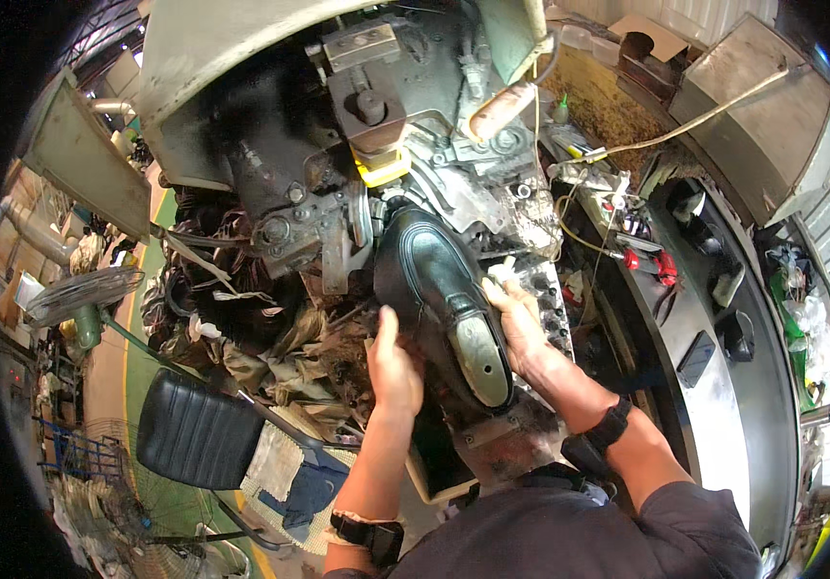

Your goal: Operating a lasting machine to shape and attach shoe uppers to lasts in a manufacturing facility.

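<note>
While the machine (367,101) crowds the shoe (434,265) (chair (198,429) leftward), right grip (521,328) clasps it, left grip (396,372) gapes.

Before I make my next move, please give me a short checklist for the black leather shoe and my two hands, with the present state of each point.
1. Right hand on the black leather shoe: ok, gripping its side.
2. Left hand touching the shoe: cannot tell, it is close beside it.
3. Hard grey last inside the shoe: ok, visible from above.
4. Toe pointing to the dark metal machine: ok.
5. Toe pressing on the machine: cannot tell from this view.
</note>
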`<act>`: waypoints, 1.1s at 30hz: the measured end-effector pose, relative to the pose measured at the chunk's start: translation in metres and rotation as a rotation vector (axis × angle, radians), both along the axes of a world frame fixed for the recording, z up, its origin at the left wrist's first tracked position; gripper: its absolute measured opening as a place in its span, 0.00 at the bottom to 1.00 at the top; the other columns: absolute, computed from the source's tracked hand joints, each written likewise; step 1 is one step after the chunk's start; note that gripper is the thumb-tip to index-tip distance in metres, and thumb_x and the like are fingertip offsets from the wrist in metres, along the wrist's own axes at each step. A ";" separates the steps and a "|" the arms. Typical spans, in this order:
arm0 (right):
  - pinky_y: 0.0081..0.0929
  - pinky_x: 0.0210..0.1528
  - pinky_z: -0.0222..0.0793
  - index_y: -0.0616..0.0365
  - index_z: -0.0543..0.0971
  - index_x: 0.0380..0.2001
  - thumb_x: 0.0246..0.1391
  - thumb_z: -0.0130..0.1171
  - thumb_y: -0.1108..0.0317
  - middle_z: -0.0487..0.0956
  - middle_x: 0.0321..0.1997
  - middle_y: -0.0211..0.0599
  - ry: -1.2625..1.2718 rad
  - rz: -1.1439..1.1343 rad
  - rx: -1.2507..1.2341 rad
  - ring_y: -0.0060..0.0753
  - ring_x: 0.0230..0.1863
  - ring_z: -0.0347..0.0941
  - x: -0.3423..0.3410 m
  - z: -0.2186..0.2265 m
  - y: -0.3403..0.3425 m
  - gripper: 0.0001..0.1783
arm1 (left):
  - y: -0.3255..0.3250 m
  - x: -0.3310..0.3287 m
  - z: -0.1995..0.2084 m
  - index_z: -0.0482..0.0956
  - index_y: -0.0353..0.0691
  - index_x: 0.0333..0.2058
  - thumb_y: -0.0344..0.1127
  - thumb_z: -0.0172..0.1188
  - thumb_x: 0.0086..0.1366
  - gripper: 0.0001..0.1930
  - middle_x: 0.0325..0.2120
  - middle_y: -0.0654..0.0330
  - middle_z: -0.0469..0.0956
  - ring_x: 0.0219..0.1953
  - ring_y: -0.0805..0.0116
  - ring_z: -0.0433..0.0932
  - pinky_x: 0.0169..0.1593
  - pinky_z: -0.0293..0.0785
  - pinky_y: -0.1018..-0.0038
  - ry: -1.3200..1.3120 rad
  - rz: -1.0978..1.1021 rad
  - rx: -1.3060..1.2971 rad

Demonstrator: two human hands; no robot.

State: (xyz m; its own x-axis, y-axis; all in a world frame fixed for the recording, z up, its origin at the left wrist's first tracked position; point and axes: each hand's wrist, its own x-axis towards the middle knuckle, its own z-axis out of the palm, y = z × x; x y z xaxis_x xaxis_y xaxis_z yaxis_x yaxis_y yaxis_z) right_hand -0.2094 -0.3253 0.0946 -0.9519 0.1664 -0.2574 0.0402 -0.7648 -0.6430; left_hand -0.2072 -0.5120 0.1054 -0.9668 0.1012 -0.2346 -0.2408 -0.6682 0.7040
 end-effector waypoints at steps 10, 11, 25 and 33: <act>0.31 0.63 0.64 0.57 0.78 0.48 0.65 0.61 0.69 0.79 0.50 0.35 -0.040 -0.199 0.391 0.29 0.55 0.71 -0.064 -0.042 -0.017 0.11 | 0.022 -0.049 0.010 0.81 0.36 0.49 0.48 0.64 0.69 0.21 0.42 0.54 0.84 0.40 0.59 0.82 0.47 0.81 0.61 -0.377 0.159 0.047; 0.31 0.69 0.54 0.56 0.79 0.46 0.63 0.62 0.68 0.78 0.49 0.33 -0.083 -0.192 0.339 0.29 0.58 0.66 -0.066 -0.041 -0.018 0.10 | 0.022 -0.052 0.009 0.81 0.36 0.49 0.48 0.64 0.68 0.21 0.43 0.54 0.83 0.40 0.59 0.82 0.47 0.81 0.61 -0.357 0.153 0.076; 0.43 0.81 0.16 0.55 0.72 0.61 0.65 0.59 0.67 0.72 0.62 0.38 -0.085 -0.060 0.121 0.32 0.69 0.60 -0.070 -0.037 -0.019 0.23 | 0.026 -0.065 0.002 0.82 0.44 0.44 0.50 0.62 0.69 0.16 0.40 0.60 0.83 0.40 0.62 0.81 0.47 0.79 0.63 -0.416 0.150 0.085; 0.35 0.80 0.35 0.57 0.59 0.73 0.65 0.62 0.66 0.49 0.80 0.45 -0.041 -0.092 0.199 0.35 0.78 0.46 -0.076 -0.042 -0.022 0.37 | 0.031 -0.077 -0.031 0.82 0.34 0.50 0.42 0.58 0.74 0.17 0.49 0.56 0.83 0.48 0.62 0.81 0.55 0.75 0.65 -0.337 0.225 0.215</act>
